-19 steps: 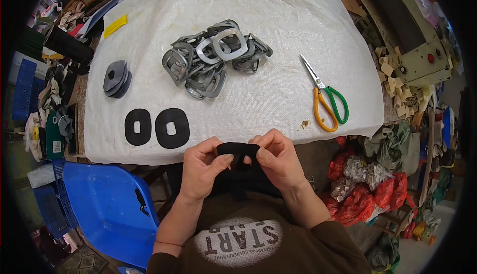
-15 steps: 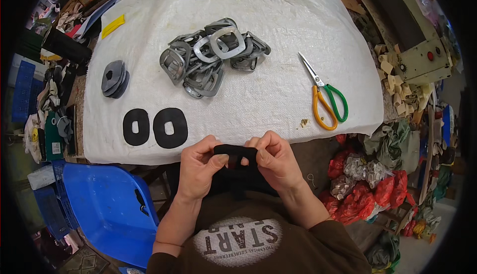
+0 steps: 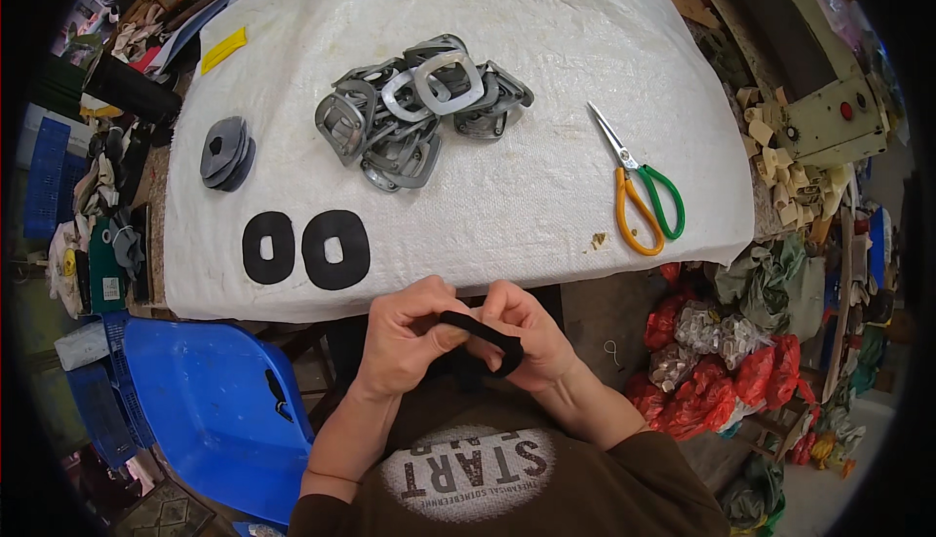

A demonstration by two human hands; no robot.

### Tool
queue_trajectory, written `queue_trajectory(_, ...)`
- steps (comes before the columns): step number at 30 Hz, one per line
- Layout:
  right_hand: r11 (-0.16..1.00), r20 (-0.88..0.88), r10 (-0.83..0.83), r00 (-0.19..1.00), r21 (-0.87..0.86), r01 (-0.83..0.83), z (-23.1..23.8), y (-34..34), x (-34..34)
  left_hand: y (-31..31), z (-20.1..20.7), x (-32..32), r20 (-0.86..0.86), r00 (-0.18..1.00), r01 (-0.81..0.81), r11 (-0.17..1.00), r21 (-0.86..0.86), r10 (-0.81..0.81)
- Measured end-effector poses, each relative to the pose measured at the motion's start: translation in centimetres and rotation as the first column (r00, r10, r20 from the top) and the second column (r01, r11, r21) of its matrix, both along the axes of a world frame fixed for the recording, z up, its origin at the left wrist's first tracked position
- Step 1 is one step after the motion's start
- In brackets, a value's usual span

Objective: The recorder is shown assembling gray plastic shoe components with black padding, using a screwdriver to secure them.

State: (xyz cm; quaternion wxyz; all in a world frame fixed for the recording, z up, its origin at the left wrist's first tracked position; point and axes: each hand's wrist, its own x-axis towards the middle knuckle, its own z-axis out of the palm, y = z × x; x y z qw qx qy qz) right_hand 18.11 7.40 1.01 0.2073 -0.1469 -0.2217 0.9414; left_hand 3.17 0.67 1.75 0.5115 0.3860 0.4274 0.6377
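Note:
In front of my chest, just off the table's near edge, both hands hold a black fabric piece (image 3: 480, 326) that now slants down to the right. My left hand (image 3: 405, 337) pinches its upper left end between thumb and fingers. Around its lower right end my right hand (image 3: 538, 342) is closed, with some fingertips hidden behind the fabric. Two flat black fabric rings, a narrower one (image 3: 255, 262) and a wider one (image 3: 353, 266), lie side by side on the white sheet (image 3: 507, 210). Beyond them is a heap of grey buckle frames (image 3: 398, 159).
Scissors (image 3: 643, 208) with orange and green handles lie at the right of the sheet. Stacked grey pieces (image 3: 222, 159) and a yellow strip (image 3: 224, 50) sit at the left. A blue plastic chair (image 3: 200, 405) stands lower left; red bags (image 3: 697, 396) are at the right.
The black fabric piece has tilted from nearly level to slanting, its right end lower. My hands have drawn closer together, and the right one has turned and dropped slightly.

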Motion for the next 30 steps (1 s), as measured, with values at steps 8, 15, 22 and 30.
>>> queue_trajectory(8,0.987,0.008,-0.148,0.989,0.058,0.147,0.7,1.1,0.3,0.1,-0.1,-0.5,0.163,0.986,-0.002,0.997,-0.076,0.014)
queue_trajectory(15,0.856,0.011,-0.181,0.983,0.494,0.152,0.5,1.4,0.6,-0.1,0.2,-1.1,-0.028,0.999,-0.031,0.991,-0.131,0.027)
queue_trajectory(22,0.965,0.022,-0.218,0.976,0.157,0.212,0.8,0.0,-0.6,0.1,0.1,-0.9,-0.093,0.994,-0.067,0.998,-0.015,0.065)
queue_trajectory(30,0.984,-0.060,-0.095,0.994,-0.155,0.085,0.7,-0.6,-0.6,0.2,0.4,-0.8,-0.319,0.945,-0.054,0.996,0.068,0.073)
